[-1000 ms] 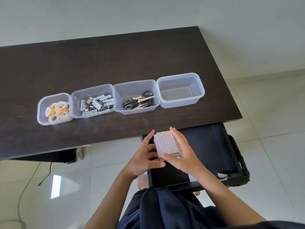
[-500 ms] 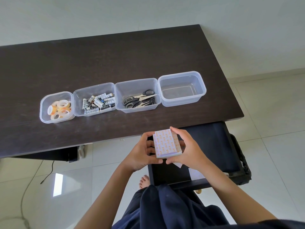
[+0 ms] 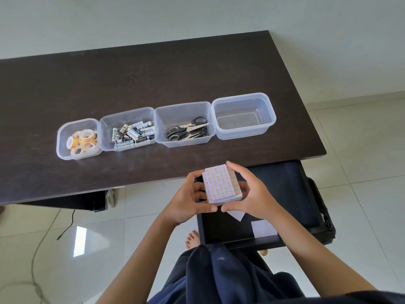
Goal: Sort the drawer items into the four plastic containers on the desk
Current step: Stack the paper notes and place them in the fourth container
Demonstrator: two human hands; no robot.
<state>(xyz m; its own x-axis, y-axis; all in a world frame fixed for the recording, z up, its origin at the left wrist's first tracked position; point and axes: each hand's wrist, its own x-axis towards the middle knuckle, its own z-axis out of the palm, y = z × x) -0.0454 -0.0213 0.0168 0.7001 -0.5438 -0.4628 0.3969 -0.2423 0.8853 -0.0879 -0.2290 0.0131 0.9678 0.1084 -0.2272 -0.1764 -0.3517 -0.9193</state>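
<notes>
Both hands hold a white stack of cards (image 3: 221,184) printed with orange marks, above the open black drawer (image 3: 285,194). My left hand (image 3: 189,199) grips its left side and my right hand (image 3: 252,194) its right side. Four clear plastic containers stand in a row on the dark desk (image 3: 131,80): one with tape rolls (image 3: 77,139), one with batteries (image 3: 129,129), one with scissors (image 3: 185,125), and an empty one (image 3: 243,116) at the right. Two loose white paper pieces (image 3: 264,229) lie in the drawer.
The drawer sticks out under the desk's right front edge. A black bag (image 3: 322,207) hangs beside the drawer's right side. My dark-clothed lap (image 3: 219,273) and a bare foot (image 3: 192,238) are below. A cable (image 3: 65,224) runs over the tiled floor at the left.
The stack of cards has risen slightly from the drawer toward the desk edge, still held in both hands. The containers have not moved.
</notes>
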